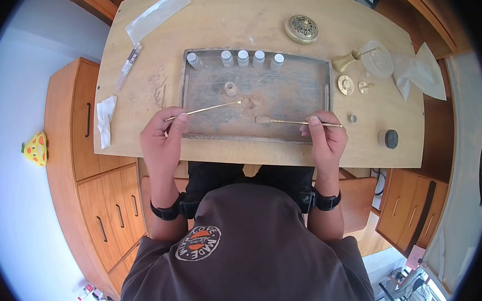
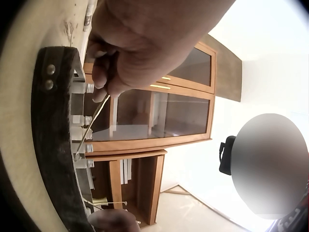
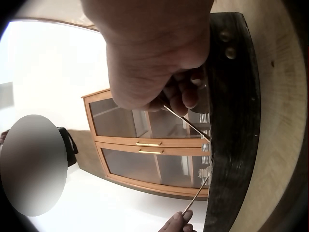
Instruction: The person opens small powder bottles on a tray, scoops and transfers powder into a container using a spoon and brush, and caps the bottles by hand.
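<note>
My left hand [image 1: 163, 140] pinches a thin brass stick [image 1: 208, 107], thumb on top, near its left end. The stick's small flat tip lies beside a patch of brown powder [image 1: 249, 103] on a dark wooden tray [image 1: 197, 136]. In my right hand [image 1: 328, 142] is a small brush with a slim brass handle [image 1: 289, 121], held between thumb and fingers. Its tan bristles [image 1: 262, 119] point left, right at the powder's near edge. An uncapped little bottle [image 1: 230, 89] stands just beyond the stick's tip. The left wrist view shows the stick [image 2: 99, 110] slanting down over the tray wall.
Several white-capped bottles [image 1: 243, 58] line the tray's far side. Right of it are a black-lidded jar [image 1: 389, 138], a small cap [image 1: 353, 119], brass pieces [image 1: 345, 85] and a brass vase [image 1: 345, 63]. A pierced brass burner [image 1: 302, 29] sits behind; a crumpled tissue [image 1: 105, 121] lies left.
</note>
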A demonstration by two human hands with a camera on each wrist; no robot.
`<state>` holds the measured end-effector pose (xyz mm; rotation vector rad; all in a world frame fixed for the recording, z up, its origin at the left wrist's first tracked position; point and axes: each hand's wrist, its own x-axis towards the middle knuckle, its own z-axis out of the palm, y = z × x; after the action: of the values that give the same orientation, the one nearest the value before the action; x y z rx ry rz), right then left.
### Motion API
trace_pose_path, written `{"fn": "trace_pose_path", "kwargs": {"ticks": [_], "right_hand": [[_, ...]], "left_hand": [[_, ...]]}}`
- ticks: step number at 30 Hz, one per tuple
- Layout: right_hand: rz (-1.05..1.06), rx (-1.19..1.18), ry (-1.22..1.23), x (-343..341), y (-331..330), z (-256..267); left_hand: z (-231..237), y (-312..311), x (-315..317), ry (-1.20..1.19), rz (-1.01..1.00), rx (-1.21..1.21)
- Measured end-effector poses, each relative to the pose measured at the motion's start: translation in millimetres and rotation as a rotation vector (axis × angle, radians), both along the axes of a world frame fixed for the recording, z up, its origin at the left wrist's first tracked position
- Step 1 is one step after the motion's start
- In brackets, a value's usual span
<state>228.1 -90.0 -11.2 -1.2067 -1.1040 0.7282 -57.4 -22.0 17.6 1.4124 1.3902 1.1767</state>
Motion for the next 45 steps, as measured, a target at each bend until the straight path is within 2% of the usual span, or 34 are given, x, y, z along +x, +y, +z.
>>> {"fn": "trace_pose_path", "kwargs": {"ticks": [18, 21, 23, 27, 29, 43, 45], "right_hand": [[-0.009, -0.003, 0.007, 1, -1, -1], [-0.043, -0.015, 0.083, 4, 0, -1], [-0.043, 0.018, 0.227, 5, 1, 1], [-0.087, 0.001, 0.186, -3, 2, 7], [-0.066, 0.076, 0.133, -9, 5, 11], [-0.065, 0.116, 0.174, -13, 12, 0], [-0.068, 0.114, 0.168, -13, 13, 0]], "left_hand": [[11, 7, -9, -0.096, 0.12, 0.061], [11, 8, -9, -0.092, 0.131, 0.071], [12, 8, -8, -0.081, 0.135, 0.068], [11, 8, -6, -0.03, 0.141, 0.079], [11, 8, -6, -0.016, 0.142, 0.083], [17, 4, -1, 0.069, 0.126, 0.133], [18, 4, 0, 0.05, 0.106, 0.2]]}}
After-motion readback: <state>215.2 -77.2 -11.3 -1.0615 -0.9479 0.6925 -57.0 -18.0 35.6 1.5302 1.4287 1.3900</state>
